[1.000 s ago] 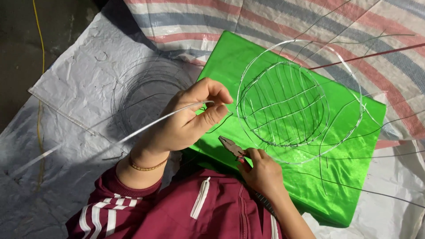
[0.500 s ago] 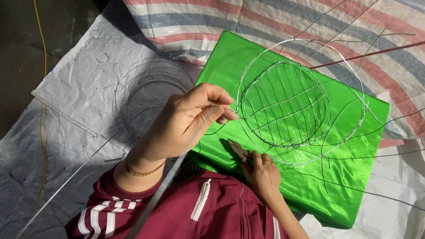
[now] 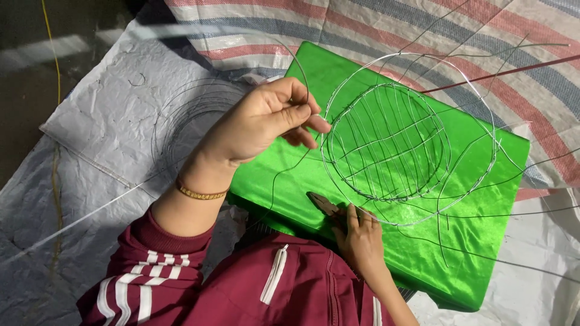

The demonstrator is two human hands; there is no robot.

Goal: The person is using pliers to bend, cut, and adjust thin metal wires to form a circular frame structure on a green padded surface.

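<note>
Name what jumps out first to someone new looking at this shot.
The bright green cloth-covered block at centre right, with a round wire basket frame lying on it. Next, the left hand raised at centre, pinching a thin wire that curves over and trails down. The right hand rests at the block's near edge, holding pliers by the frame's rim.

We see only the tip of the pliers [image 3: 322, 203]; our right hand [image 3: 361, 236] covers their handles. A blurred wire [image 3: 78, 218] streaks leftward, and the frame's right edge cuts off loose strands [image 3: 531, 211].
</note>
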